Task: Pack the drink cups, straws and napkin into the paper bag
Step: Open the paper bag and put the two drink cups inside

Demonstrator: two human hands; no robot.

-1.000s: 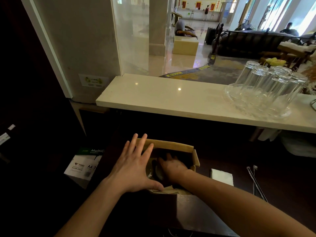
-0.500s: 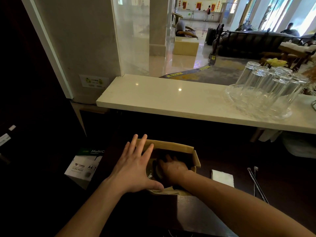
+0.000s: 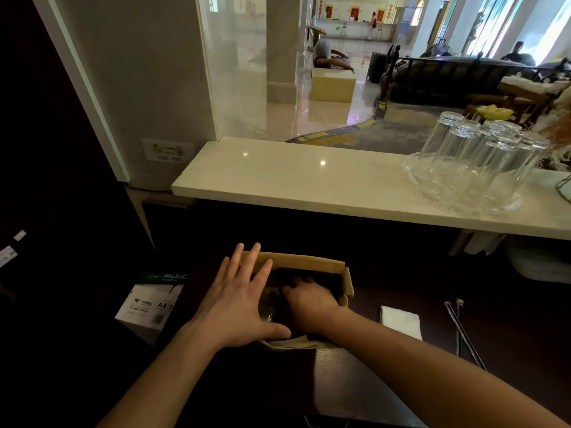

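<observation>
On the dark counter, the left hand (image 3: 238,307) lies flat, fingers spread, bracing the paper bag (image 3: 296,263); the right hand (image 3: 309,301) reaches inside, its grip hidden. A careless pull could tip the cups.

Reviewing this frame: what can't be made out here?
- Head view: contents of the paper bag, hidden by the left hand, the right hand and shadow.
- Right hand's grip, fingers inside the bag.
- Straws: count unclear, thin and dark.
- Wall sticker: text too small.
</observation>
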